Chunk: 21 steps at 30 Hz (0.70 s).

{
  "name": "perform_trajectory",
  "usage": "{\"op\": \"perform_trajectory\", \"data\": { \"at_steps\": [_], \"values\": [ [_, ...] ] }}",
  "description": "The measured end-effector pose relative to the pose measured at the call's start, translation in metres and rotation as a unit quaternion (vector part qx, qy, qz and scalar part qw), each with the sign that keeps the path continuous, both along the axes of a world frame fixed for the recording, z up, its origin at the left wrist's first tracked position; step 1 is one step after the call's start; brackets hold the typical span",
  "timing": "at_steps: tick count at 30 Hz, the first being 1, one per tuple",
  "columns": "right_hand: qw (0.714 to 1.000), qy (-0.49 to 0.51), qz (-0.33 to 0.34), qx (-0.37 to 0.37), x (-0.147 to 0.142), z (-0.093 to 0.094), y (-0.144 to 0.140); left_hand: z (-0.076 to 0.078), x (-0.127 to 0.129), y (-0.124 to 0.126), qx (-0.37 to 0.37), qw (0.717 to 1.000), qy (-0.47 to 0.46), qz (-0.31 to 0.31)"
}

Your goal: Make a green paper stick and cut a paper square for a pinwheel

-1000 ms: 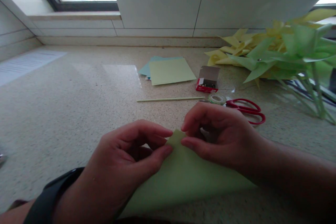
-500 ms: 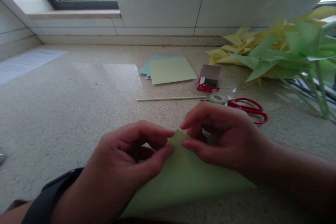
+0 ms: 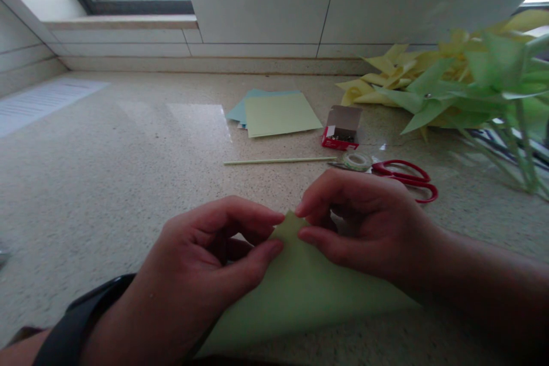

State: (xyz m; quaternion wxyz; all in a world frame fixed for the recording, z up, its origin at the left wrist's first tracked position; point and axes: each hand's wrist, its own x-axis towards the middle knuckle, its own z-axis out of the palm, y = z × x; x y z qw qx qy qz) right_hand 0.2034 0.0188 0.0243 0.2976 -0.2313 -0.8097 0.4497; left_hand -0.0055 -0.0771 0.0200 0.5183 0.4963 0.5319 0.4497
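Speckled tabletop (image 3: 128,166) with a green sheet (image 3: 309,291) over it. Left hand (image 3: 210,263) is left of the sheet's tip, right hand (image 3: 364,223) is on its right, fingers of both pinching it. Past the sheet there's scissors (image 3: 401,181), a red box (image 3: 341,142) and some tape (image 3: 357,160).

At eight o'clock, a broad, smooth black band (image 3: 81,320) curves around my left wrist (image 3: 128,309). My right forearm (image 3: 480,269), at four o'clock, is bare, and so are my fingers (image 3: 257,263).
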Motion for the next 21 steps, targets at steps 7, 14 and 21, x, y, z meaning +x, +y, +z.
{"op": "perform_trajectory", "data": {
  "at_steps": [7, 14, 21],
  "values": [
    [1.000, -0.010, -0.007, -0.003, -0.0002, 0.0007, -0.0002, 0.0014, -0.0004, 0.0002, 0.000, 1.000, 0.009, 0.005],
    [1.000, -0.016, -0.004, -0.003, 0.0003, 0.0024, -0.0013, 0.0031, 0.0003, -0.0007, -0.013, 1.000, 0.011, 0.009],
    [1.000, -0.015, -0.004, -0.004, 0.0002, 0.0019, -0.0002, 0.0042, 0.0009, 0.0003, -0.010, 1.000, 0.012, 0.008]
  ]
}}
